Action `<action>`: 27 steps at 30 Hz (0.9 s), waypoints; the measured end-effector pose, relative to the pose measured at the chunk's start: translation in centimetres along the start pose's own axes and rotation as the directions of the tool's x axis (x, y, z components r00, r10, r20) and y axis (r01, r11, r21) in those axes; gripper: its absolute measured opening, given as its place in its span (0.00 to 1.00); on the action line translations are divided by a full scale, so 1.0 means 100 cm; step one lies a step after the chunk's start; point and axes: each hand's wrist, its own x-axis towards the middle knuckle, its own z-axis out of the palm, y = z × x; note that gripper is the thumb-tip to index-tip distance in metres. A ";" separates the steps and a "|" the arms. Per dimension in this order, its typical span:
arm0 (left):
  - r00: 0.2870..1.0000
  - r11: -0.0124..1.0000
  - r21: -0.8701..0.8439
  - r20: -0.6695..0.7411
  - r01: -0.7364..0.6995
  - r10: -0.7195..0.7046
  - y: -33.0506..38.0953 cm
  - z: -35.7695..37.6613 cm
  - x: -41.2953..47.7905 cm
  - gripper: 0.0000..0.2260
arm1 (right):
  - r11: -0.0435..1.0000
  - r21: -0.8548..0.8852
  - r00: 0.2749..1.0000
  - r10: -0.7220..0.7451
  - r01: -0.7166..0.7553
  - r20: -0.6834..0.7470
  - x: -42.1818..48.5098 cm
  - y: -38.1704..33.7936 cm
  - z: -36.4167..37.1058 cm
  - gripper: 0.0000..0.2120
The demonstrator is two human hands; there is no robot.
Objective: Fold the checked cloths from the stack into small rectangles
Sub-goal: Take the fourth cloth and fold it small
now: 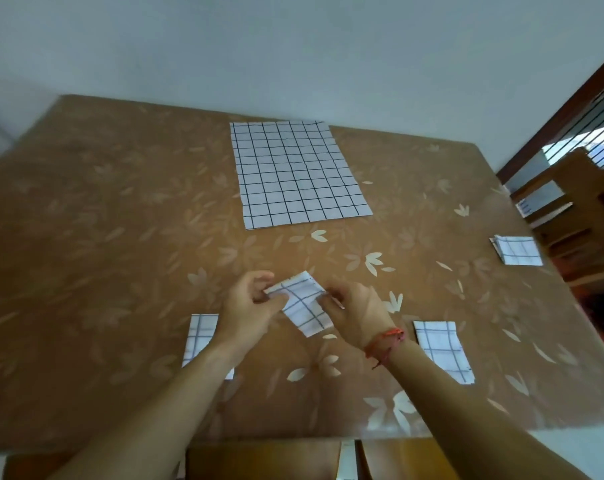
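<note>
Nearest, two folded checked rectangles [201,336] [444,351] lie either side of the forearms. Between them both hands — left hand [248,306], right hand [354,311] — pinch a small folded cloth [302,306] at its ends above the brown flowered table [120,237]. Farther back the flat stack [298,173] lies open.

You see: one unfolded stack of checked cloths [298,173] at worktop's far side; four folded checked rectangles: one in your fingers [302,306], one near-left [199,336], one near-right [444,349], one far-right [517,250]. Two hands. One wrist thread [385,342].
</note>
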 end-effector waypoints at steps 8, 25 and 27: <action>0.998 0.986 -0.154 0.001 0.058 -0.059 0.019 -0.052 -0.078 0.06 | 0.905 0.425 0.996 0.058 -0.022 -0.070 -0.066 -0.099 -0.008 0.11; 0.978 0.997 -0.071 -0.207 -0.013 -0.002 0.009 -0.229 -0.165 0.05 | 0.815 0.572 0.974 -0.048 -0.089 0.220 -0.090 -0.250 0.059 0.06; 0.971 0.996 -0.088 -0.238 -0.006 -0.015 0.005 -0.248 -0.172 0.05 | 0.822 0.566 0.969 -0.079 -0.069 0.233 -0.087 -0.268 0.071 0.11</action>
